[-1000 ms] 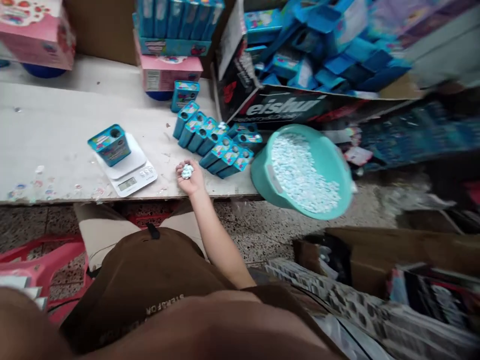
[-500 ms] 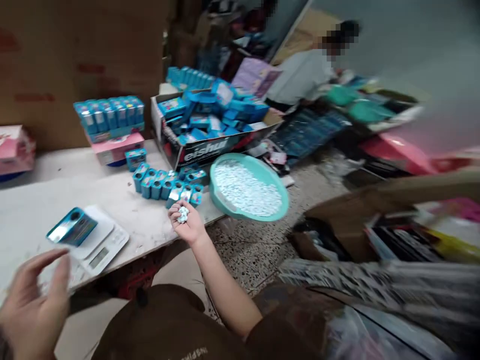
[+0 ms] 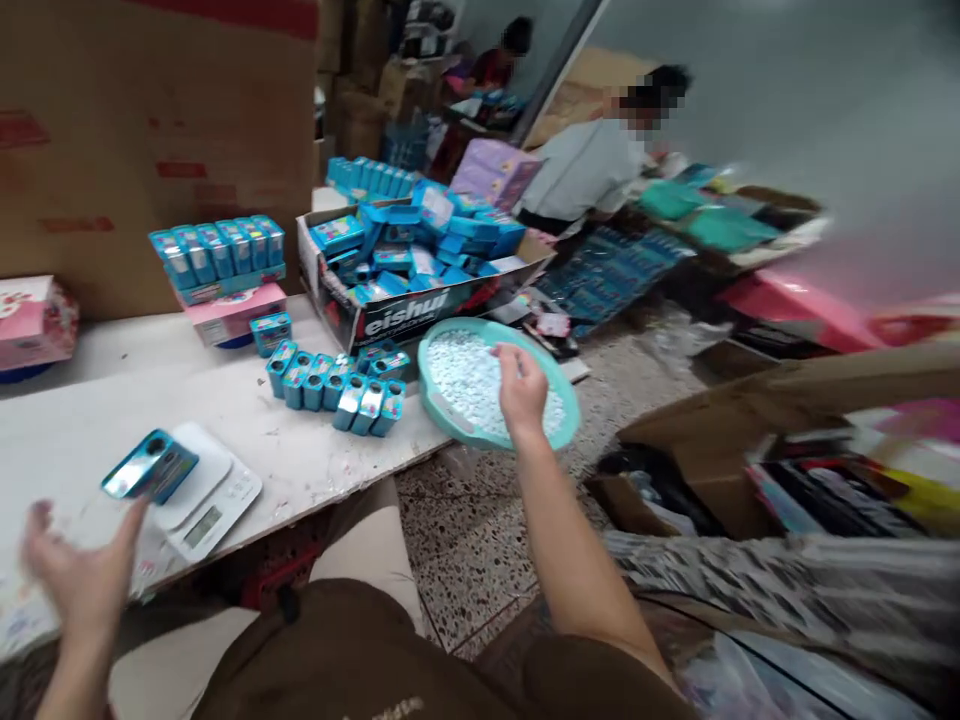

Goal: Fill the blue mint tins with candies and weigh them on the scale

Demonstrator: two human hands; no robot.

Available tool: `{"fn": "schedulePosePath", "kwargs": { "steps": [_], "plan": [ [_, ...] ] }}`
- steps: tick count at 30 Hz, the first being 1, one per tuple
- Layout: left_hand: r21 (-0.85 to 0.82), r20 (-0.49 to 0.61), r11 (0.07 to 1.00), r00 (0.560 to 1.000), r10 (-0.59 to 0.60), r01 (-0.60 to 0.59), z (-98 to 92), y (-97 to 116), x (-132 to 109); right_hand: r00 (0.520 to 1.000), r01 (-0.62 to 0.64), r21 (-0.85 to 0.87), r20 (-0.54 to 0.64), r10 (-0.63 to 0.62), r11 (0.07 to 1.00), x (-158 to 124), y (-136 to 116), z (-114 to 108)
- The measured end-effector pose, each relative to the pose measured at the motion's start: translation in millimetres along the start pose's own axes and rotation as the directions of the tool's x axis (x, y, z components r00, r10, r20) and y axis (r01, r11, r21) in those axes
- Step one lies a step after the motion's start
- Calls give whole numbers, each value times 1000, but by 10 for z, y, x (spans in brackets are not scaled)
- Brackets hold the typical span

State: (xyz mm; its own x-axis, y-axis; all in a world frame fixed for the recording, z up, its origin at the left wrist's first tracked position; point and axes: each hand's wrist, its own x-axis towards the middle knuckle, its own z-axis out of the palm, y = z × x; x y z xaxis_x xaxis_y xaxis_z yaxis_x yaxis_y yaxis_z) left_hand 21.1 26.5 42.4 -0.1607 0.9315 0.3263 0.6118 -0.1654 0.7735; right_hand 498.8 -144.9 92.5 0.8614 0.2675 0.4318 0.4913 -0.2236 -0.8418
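Observation:
Over a turquoise basin (image 3: 442, 408) of small white pellets (image 3: 461, 372), my right hand (image 3: 523, 388) hovers with its fingers curled in. Whatever it may hold is hidden by the fingers. My left hand (image 3: 86, 570) is open, thumb and fingers spread, just in front of a shiny blue tin (image 3: 154, 465) with a round dark hole. That tin lies tilted on a white digital scale (image 3: 232, 490). Several similar blue tins (image 3: 315, 380) stand in rows on the table between the scale and the basin.
A black carton (image 3: 412, 318) heaped with blue tins stands behind the basin. Pink boxes (image 3: 240, 312) are at the table's back, one carrying a row of tins. The white table (image 3: 300, 470) ends before my lap. Open cartons (image 3: 690, 440) lie right; a co-worker (image 3: 581, 165) sits beyond.
My right hand has moved right, from in front of the tin rows with white pellets in its palm to above the basin. My left hand remains spread near the scale.

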Motion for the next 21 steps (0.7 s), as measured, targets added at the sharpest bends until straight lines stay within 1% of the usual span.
{"fn": "schedulePosePath", "kwargs": {
  "steps": [1,3,5,6,7,9,10,11,12,13,14,15,16,17,18,19,20,21],
  "plan": [
    [98,-33,995,999,34,-31,55,-3,31,999,30,54,16,-31,998,-155,-47,45],
    [118,5,991,998,68,-69,153,-19,81,995,35,173,84,-50,984,-512,-170,194],
    [113,46,992,998,48,-53,228,-40,108,979,-22,277,202,-35,961,-902,-309,395],
    [125,68,991,997,35,-43,251,-43,112,960,-70,319,279,-23,945,-1098,-379,505],
    [132,88,991,996,19,-30,264,-33,109,935,-127,357,355,-8,925,-1285,-445,616],
    [123,137,991,990,28,-45,253,38,84,863,-278,415,505,35,866,-1614,-564,834],
    [105,158,991,985,65,-82,231,102,63,822,-373,435,565,74,820,-1746,-615,936],
    [83,179,986,976,127,-144,202,185,38,777,-481,446,616,132,754,-1853,-660,1030],
    [63,203,971,956,212,-229,168,283,10,727,-595,454,656,204,663,-1937,-698,1116],
    [46,233,944,922,309,-327,134,392,-20,661,-708,453,696,281,542,-1999,-730,1193],
    [27,268,904,874,405,-427,105,504,-51,572,-808,437,740,354,395,-2043,-754,1263],
    [6,310,854,813,493,-520,85,616,-83,462,-887,399,788,407,233,-2073,-773,1324],
    [-16,361,794,737,572,-608,78,721,-114,337,-938,340,837,430,73,-2093,-785,1379],
    [-36,417,726,650,636,-687,86,815,-143,217,-960,271,877,430,-69,-2107,-793,1428],
    [-49,473,653,558,682,-756,108,898,-171,116,-961,207,903,413,-182,-2117,-798,1472],
    [-58,527,579,468,710,-813,142,966,-196,40,-951,155,920,391,-267,-2124,-802,1511],
    [-63,573,512,389,721,-857,183,1022,-217,-7,-938,121,930,368,-324,-2131,-804,1546],
    [-64,610,457,328,721,-887,227,1067,-233,-34,-926,102,937,348,-364,-2136,-807,1575]
  ]
}}
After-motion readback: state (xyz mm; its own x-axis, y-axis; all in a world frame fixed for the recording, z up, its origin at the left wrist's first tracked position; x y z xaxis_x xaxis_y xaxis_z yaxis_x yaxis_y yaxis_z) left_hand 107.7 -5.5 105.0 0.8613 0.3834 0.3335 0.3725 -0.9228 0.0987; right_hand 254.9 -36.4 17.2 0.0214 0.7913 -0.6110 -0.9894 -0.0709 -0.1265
